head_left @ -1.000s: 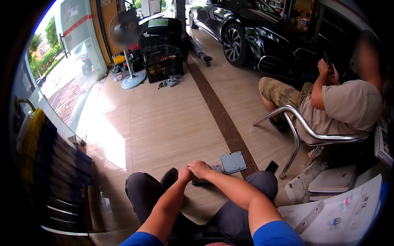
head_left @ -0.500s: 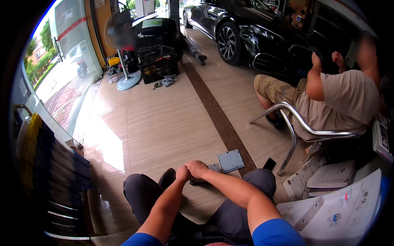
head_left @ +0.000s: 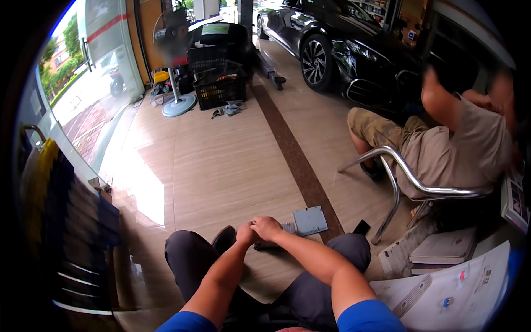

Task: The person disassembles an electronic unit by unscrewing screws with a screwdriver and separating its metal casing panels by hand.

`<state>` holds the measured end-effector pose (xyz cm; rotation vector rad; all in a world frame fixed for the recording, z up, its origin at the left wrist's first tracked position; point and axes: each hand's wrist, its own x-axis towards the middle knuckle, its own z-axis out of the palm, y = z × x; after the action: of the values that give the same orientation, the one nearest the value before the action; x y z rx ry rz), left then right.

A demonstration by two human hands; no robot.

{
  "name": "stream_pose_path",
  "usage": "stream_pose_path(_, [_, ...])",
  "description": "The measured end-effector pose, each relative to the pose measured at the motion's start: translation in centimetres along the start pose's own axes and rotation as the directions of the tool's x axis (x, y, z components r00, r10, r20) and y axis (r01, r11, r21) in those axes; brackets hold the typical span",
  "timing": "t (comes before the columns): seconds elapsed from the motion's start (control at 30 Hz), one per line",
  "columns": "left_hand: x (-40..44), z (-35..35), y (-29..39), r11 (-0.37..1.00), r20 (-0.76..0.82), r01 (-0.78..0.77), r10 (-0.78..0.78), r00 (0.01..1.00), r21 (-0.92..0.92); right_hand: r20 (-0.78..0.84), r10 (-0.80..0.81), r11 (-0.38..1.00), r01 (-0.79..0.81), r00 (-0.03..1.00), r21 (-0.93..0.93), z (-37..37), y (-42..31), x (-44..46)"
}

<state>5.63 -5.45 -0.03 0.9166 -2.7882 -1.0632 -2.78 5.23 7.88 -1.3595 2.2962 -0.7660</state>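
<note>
My left hand and my right hand meet in front of my knees, low over the floor. Both are closed, with the fingers pressed together. Whatever they hold, if anything, is hidden behind the knuckles. Just past my right hand, a small grey metal piece partly shows. Beside it on the floor lies a flat grey metal plate with small marks along its edges. Under my right wrist, part of a dark object peeks out, its kind unclear.
A black phone-like slab lies by my right knee. To the right, a co-worker sits on a metal-framed chair near a black car. Farther off stand a fan and a black crate. Books lie at right.
The co-worker's arms have risen, with one hand now near the head. My view has shifted slightly. My hands stay together in nearly the same place.
</note>
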Motion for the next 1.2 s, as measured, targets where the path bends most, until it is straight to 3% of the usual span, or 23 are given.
stream_pose_path(0.07, [0.0,0.3,-0.2,0.999,0.026,0.009,-0.009,1.000,0.031,0.013,0.078,0.993,-0.076,0.997,-0.086,-1.4,-1.2,-0.5])
stream_pose_path(0.17, [-0.1,0.3,0.4,0.995,-0.014,0.097,-0.097,0.995,0.000,-0.004,0.006,0.994,-0.006,1.000,-0.106,-1.3,-0.7,-0.4])
stream_pose_path(0.23, [0.0,0.3,0.4,0.991,0.026,0.092,-0.095,0.995,0.101,0.035,-0.014,0.992,0.018,0.999,-0.127,-1.3,-0.7,-0.4])
stream_pose_path(0.3, [0.4,0.8,-0.3,0.994,0.020,0.066,-0.068,0.998,0.084,0.078,-0.033,0.988,0.044,0.996,-0.149,-1.4,-0.7,-0.3])
stream_pose_path(0.53, [1.9,4.0,-3.4,0.999,-0.035,-0.053,0.053,0.998,0.005,0.022,-0.182,0.981,0.183,0.983,-0.071,-0.2,-0.1,-0.6])
stream_pose_path(0.7, [1.1,2.5,-2.1,1.000,0.010,0.032,-0.032,0.999,-0.002,0.045,-0.207,0.977,0.209,0.977,-0.046,-0.3,-0.3,-0.6])
stream_pose_path(0.77, [1.2,2.7,-2.1,0.999,0.007,0.048,-0.048,0.999,-0.003,-0.034,-0.010,0.998,0.013,0.999,0.068,-1.0,-1.3,-1.0])
stream_pose_path(0.87, [0.9,1.9,-1.3,0.995,0.030,0.099,-0.099,0.995,-0.009,0.000,0.095,0.994,-0.095,0.996,-0.048,-1.4,-1.1,-0.6])
stream_pose_path(1.0, [1.1,2.5,-1.7,0.997,0.019,0.072,-0.073,0.997,0.016,0.049,0.070,0.986,-0.062,0.996,-0.152,-1.5,-0.3,-0.5])
stream_pose_path(1.07, [1.3,3.0,-2.0,0.999,-0.021,0.055,-0.055,0.998,0.002,0.019,-0.148,0.973,0.149,0.989,-0.174,-0.8,0.7,-0.4])
stream_pose_path(1.2, [1.2,2.9,-2.1,0.999,-0.029,0.045,-0.045,0.999,-0.014,0.089,-0.125,0.984,0.135,0.988,-0.116,-1.3,-0.4,-0.8])
